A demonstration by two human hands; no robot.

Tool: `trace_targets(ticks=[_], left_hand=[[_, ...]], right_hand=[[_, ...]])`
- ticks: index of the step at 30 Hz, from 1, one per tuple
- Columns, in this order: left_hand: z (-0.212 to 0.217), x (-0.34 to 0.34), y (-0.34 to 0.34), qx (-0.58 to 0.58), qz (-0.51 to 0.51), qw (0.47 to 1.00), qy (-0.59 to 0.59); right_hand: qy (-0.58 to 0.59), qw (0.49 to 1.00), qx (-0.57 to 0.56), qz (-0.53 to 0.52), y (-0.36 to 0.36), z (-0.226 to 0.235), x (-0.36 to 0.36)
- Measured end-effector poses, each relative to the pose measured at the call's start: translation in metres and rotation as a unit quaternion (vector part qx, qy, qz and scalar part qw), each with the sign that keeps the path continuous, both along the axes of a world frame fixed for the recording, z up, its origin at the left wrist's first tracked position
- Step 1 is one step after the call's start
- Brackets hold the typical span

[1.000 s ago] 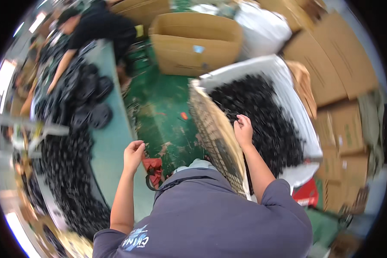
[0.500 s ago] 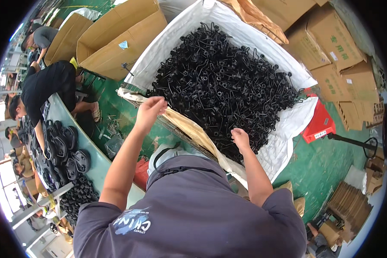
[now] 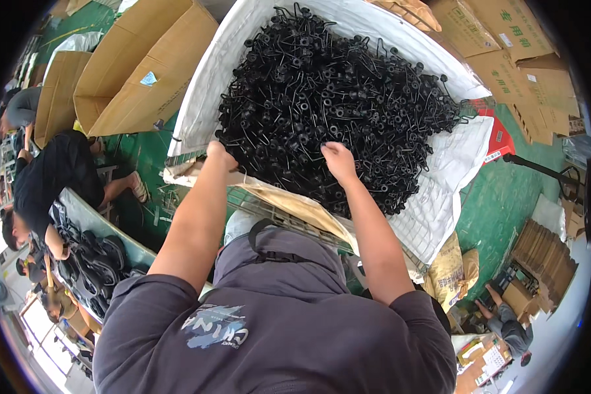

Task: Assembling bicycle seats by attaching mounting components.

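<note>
A heap of black parts [image 3: 348, 98], bent wire-like rods with round ring-shaped ends, fills a large wire-mesh bin lined with white woven sheeting [image 3: 433, 226]. My left hand [image 3: 222, 157] is at the bin's near left edge, against the heap, its fingers curled and partly hidden. Over the near middle of the heap is my right hand [image 3: 339, 161], thumb and fingers drawn together at the parts. Whatever either hand grips is too small or hidden to make out. Tan cloth [image 3: 289, 200] hangs along the near rim, below both hands.
Open cardboard boxes [image 3: 144, 72] stand at the left beyond the bin. A person in black [image 3: 62, 171] bends over a table with black moulded pieces [image 3: 95, 262]. On the right are a red box [image 3: 499, 138], a dark bar [image 3: 538, 169] and stacked cartons [image 3: 525, 85].
My view has shifted, and I am closer to the bin. My right hand has moved left and farther in over the heap. My left hand has come to the heap's left edge.
</note>
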State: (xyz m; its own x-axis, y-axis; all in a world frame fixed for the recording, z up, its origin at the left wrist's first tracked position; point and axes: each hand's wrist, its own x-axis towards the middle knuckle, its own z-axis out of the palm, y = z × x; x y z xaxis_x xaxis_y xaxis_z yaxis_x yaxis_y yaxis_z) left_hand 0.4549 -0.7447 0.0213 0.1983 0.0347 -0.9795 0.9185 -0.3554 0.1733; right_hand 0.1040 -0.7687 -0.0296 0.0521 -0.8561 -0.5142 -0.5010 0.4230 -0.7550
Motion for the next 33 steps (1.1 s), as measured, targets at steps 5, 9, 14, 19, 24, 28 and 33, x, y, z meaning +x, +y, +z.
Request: trace_targets(ticks=[5, 9, 14, 19, 24, 28, 33], left_hand=[[-0.123, 0.047, 0.041, 0.063, 0.056, 0.996, 0.02], [-0.146, 0.03, 0.045, 0.068, -0.042, 0.993, 0.083], [-0.172, 0.054, 0.051, 0.054, -0.149, 0.973, 0.166], [-0.206, 0.057, 0.065, 0.094, -0.296, 0.929, 0.2], [-0.213, 0.056, 0.081, 0.076, -0.278, 0.937, 0.197], [-0.16, 0.039, 0.025, 0.04, -0.277, 0.933, 0.228], [-0.113, 0.024, -0.008, 0.018, -0.277, 0.92, 0.276]], right_hand=[[0.082, 0.994, -0.009, 0.069, -0.044, -0.026, 0.102], [0.198, 0.975, 0.08, 0.068, -0.047, -0.059, 0.105], [0.223, 0.961, 0.158, 0.032, -0.045, -0.078, 0.108], [0.029, 0.932, 0.351, -0.089, -0.059, -0.094, 0.098], [-0.089, 0.871, 0.47, -0.115, -0.081, -0.088, 0.113], [-0.111, 0.826, 0.542, -0.108, -0.104, -0.078, 0.118], [-0.089, 0.818, 0.546, -0.156, -0.089, -0.125, 0.11]])
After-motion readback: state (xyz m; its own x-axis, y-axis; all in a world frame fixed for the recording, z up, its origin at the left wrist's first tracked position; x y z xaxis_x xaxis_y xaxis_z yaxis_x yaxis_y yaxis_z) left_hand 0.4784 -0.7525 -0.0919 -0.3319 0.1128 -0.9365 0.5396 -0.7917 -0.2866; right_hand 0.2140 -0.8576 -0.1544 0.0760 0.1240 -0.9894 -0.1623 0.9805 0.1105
